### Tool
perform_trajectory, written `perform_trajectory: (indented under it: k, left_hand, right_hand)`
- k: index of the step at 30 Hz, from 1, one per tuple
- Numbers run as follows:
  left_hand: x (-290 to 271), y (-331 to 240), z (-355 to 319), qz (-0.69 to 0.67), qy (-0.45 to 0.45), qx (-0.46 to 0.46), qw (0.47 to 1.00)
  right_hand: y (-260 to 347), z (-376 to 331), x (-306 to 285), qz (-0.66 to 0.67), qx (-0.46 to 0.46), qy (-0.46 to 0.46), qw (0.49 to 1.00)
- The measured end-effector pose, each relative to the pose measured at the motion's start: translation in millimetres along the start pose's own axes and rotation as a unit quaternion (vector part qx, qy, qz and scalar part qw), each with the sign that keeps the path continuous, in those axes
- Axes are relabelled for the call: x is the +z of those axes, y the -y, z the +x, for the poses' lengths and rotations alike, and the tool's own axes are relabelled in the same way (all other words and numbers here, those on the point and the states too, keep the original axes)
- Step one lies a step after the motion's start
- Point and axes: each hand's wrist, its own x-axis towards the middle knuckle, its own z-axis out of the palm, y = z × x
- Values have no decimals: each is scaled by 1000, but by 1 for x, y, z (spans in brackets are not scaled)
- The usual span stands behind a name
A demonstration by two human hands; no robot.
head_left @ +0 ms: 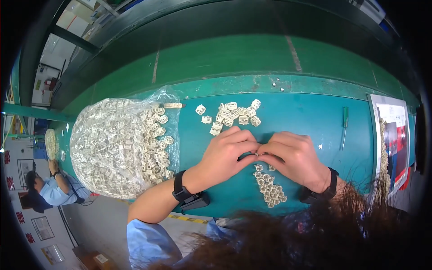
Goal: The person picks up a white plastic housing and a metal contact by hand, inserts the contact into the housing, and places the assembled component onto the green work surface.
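Note:
My left hand point(226, 152) and my right hand point(298, 158) meet over the green bench mat. Thumbs and forefingers of both are pinched together on something tiny, mostly hidden by the fingertips. Just below them lies a tight cluster of small cream ring-shaped parts point(272, 191), placed side by side in rows. Beyond my left hand is a loose pile of cream plastic parts point(227, 112). To the left, a big clear plastic bag point(108, 148) bulges with many similar parts, some spilling from its open mouth. Dark bands with small boxes circle both wrists.
A screwdriver point(345, 128) with a green handle lies on the right of the mat. Further right stands a white-framed tray or sheet point(375, 119). Along the far edge runs a raised green ledge point(211, 88). Another person point(58, 189) in light blue works at far left.

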Motion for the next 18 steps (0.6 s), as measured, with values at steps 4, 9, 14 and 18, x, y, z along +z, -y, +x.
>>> perform_trajectory:
  k: [4, 9, 14, 18]
  left_hand:
    - [2, 0, 0, -2, -9, 8, 1000]
    - [2, 0, -2, 5, -8, 8, 1000]
    - [2, 0, -1, 10, -5, 4, 1000]
    - [2, -1, 0, 14, 3, 0, 1000]
  right_hand:
    - [0, -1, 0, -5, 5, -6, 1000]
    - [1, -1, 1, -8, 10, -8, 1000]
    - [1, -1, -1, -21, 4, -7, 1000]
    - [0, -2, -2, -23, -2, -9, 1000]
